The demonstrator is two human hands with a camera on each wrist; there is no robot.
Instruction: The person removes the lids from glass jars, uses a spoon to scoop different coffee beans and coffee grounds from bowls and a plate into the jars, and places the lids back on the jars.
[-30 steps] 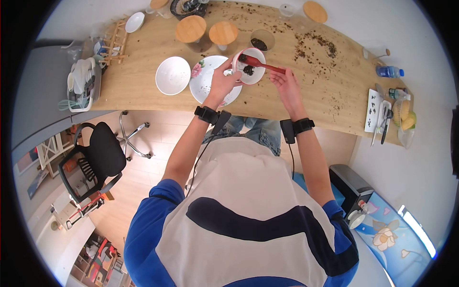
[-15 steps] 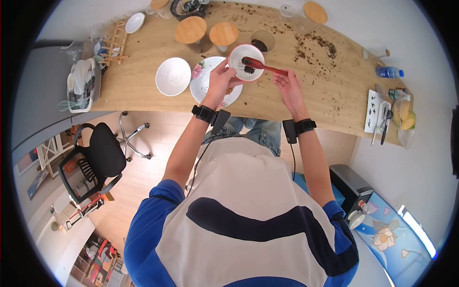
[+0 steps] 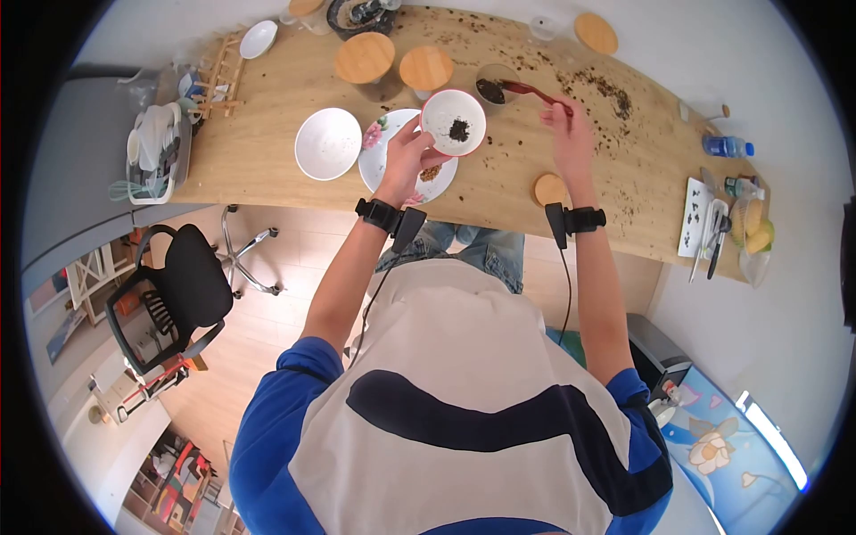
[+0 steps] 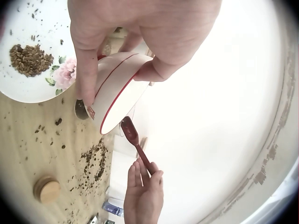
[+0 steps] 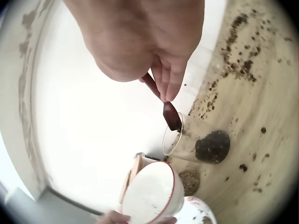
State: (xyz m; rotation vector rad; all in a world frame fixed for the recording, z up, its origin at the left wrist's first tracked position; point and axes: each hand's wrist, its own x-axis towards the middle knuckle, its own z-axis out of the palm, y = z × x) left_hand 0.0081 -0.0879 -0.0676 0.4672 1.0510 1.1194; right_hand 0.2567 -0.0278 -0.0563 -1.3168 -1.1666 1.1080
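Observation:
My left hand (image 3: 406,163) grips a white bowl (image 3: 434,119) with a red rim, its fingers around the outside. A small heap of dark crumbly material (image 3: 459,130) lies inside. In my right hand (image 3: 571,134) is the handle of a dark red scoop (image 3: 532,90). The scoop's head is at the mouth of a clear glass jar (image 5: 189,143), whose bottom holds dark grains (image 5: 212,147). Beneath the bowl, a floral plate (image 3: 374,159) carries a pile of brown seeds (image 4: 30,60).
Left of the plate stands a white bowl (image 3: 327,143). Behind are two wooden-lidded jars (image 3: 365,57). A loose wooden lid (image 3: 550,189) lies near the front edge. Dark crumbs (image 3: 611,94) are scattered at right, before a water bottle (image 3: 727,146) and a white tray (image 3: 694,218).
My right hand has moved the scoop out of the bowl, forward and right to the glass jar. The bowl in my left hand has shifted slightly left, and the loose lid has come into view.

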